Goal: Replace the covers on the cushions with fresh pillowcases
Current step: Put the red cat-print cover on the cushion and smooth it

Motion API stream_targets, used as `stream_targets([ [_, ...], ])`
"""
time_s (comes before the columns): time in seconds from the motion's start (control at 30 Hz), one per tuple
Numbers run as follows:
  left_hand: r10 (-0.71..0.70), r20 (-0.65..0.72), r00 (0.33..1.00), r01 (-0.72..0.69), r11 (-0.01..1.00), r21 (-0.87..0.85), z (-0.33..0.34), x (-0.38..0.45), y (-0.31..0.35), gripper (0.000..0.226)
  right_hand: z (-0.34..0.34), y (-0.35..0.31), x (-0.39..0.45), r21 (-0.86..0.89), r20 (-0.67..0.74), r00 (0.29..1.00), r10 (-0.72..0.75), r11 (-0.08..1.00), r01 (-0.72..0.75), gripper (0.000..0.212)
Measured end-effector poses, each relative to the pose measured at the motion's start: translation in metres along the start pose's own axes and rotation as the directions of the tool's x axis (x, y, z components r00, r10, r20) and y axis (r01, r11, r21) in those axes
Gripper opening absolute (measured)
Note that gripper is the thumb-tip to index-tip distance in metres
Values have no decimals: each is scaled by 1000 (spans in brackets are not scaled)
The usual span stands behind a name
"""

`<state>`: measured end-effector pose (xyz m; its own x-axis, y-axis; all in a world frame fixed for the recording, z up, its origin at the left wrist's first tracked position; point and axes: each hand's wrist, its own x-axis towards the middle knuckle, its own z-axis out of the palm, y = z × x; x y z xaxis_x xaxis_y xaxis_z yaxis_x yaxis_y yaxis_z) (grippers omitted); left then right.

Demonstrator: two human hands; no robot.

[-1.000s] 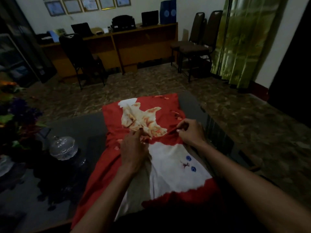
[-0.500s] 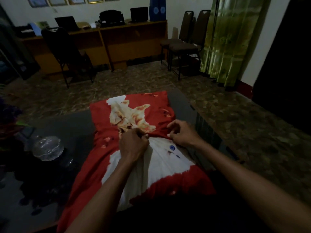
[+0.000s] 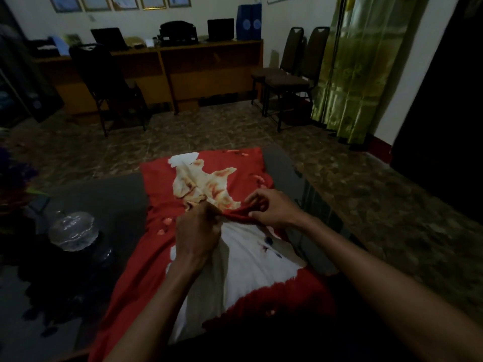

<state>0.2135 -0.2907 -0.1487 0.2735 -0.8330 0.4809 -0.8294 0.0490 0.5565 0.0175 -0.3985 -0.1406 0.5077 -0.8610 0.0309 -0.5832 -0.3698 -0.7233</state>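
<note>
Dim office light falls on a dark glass table (image 3: 86, 194) where a red cushion cover (image 3: 159, 176) with a white cat print lies flat. Both arms reach forward over it: the left hand (image 3: 197, 231) pinches a fold at its middle, and the right hand (image 3: 271, 207), fingers curled, pinches the bunched red cloth just beside.

The pillowcase (image 3: 125, 273) is red with a white-and-orange cat print. The near desk (image 3: 86, 197) is dark grey, the far-right curtain (image 3: 350, 74) shiny green, the floor (image 3: 366, 205) mottled brown.

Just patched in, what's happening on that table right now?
A person is working on a red pillowcase with a cat print, spread over a cushion on the dark table. Both hands meet at a bunched fold across its middle: the left hand pinches the fabric there, and the right hand grips the red edge beside it. A glass dish sits to the left.
</note>
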Motion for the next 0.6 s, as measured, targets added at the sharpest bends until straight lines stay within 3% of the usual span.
stream_targets([
  [0.07,-46,-54,997,44,998,-38,-8,5,-7,17,3,7,-6,46,-65,997,-38,998,41,27],
  [0.17,-53,25,998,53,999,0,-7,1,-10,18,15,5,-10,-51,-140,987,-79,996,72,19],
  [0.4,266,44,963,-269,958,103,-13,-47,-6,31,42,-17,12,-47,-215,972,-97,995,89,36],
  [0.6,228,124,966,-251,940,231,-9,-54,-20,33,41,-13,9,-35,-211,975,-67,998,61,24],
])
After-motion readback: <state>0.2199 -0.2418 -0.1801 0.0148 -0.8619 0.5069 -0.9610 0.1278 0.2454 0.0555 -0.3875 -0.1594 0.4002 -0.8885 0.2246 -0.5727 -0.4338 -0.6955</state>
